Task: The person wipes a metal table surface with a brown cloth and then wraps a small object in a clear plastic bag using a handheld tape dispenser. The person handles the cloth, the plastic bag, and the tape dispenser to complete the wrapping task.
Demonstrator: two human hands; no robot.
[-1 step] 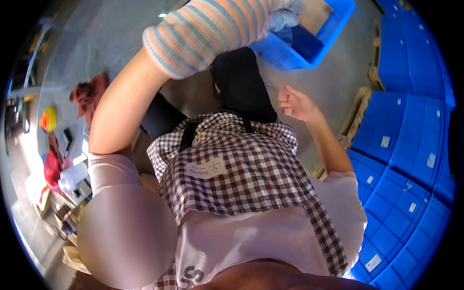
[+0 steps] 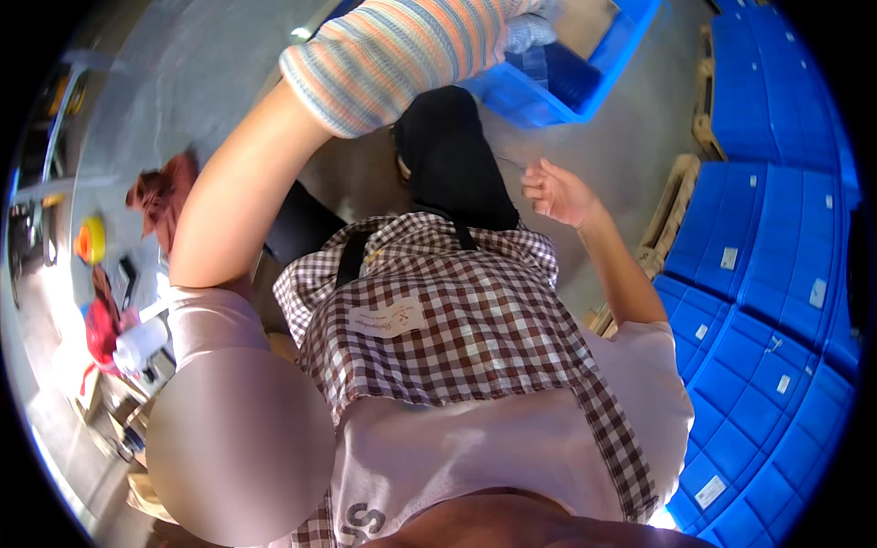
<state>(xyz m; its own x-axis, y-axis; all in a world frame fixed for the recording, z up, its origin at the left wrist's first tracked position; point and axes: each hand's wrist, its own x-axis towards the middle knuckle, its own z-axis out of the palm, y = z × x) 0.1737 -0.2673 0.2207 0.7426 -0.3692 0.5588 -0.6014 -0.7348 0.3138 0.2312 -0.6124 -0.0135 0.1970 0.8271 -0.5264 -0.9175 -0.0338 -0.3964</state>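
Observation:
My left forearm, in a striped knitted sleeve, reaches up to the top edge beside a blue plastic bin. Past the cuff is a light-blue crumpled patch; whether it is a glove or cloth I cannot make out, and the left fingers do not show clearly. Dark-blue folded material and a tan flat piece lie in the bin. To the right of my knee, my bare right hand hangs in the air, fingers curled together. A thin dark strand runs left from its fingertips.
Stacks of blue quilted-looking boxes on wooden pallets line the right side. At left are a brown-red cloth, a yellow-orange tape roll, a red item and a white container.
The bin sits slightly further left and up in the picture. My left sleeve has shifted a little right and up. My right hand keeps its curled pose.

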